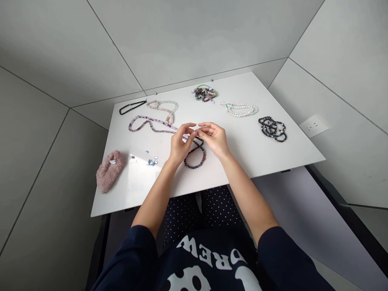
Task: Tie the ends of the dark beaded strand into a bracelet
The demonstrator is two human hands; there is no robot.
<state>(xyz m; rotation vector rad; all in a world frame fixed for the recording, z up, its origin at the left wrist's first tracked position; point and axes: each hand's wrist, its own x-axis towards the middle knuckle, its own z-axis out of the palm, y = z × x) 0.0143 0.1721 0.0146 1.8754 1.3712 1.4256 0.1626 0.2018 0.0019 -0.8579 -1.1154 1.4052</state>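
Note:
Near the middle of the table, my left hand [182, 142] and my right hand [214, 139] meet at the fingertips, thumbs and index fingers pinched close together. What they pinch is too small to make out. Just beneath and between them lies a dark bead strand [195, 166] with a red bead, its upper part partly hidden by my fingers. A purple and grey bead strand [151, 128] runs from the left up to my left hand, where its end is hidden.
Behind lie a black strand [132, 107], a pink and clear strand [162, 109], a mixed bead pile [205, 93] and a pale strand [241, 110]. Black beads [273, 128] sit right. Left are a fluffy pink band [110, 171] and small blue bits [152, 161] on the white table [242, 153].

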